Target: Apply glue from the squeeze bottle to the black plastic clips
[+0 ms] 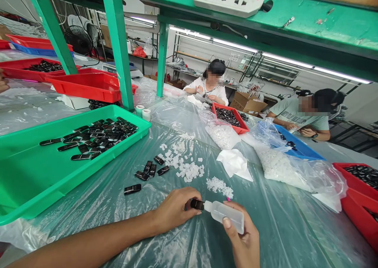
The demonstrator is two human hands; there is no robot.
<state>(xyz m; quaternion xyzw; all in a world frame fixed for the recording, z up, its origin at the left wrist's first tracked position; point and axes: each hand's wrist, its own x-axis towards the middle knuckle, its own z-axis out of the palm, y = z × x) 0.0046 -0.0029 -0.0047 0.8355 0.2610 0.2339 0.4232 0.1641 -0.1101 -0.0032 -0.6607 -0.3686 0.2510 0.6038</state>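
Observation:
Between the thumb and fingers of my left hand [174, 211] is a small glossy black plastic piece [197, 204]. My right hand [243, 230] is closed around a translucent squeeze bottle [227, 216], tilted sideways. Its narrow tip meets or nearly meets the black piece's right end; I cannot tell whether they touch. Beyond my hands lie several loose black pieces [152, 169], a spread of flat white bits [189, 169] and a pile of smaller white bits [220, 187].
At left a green tray [35, 181] holds many black pieces. Bags of white bits [280, 167], a white cloth [234, 163] and red trays [358, 213] lie to the right. Two people [211, 83] sit across the table. A green frame post [118, 47] rises behind the tray.

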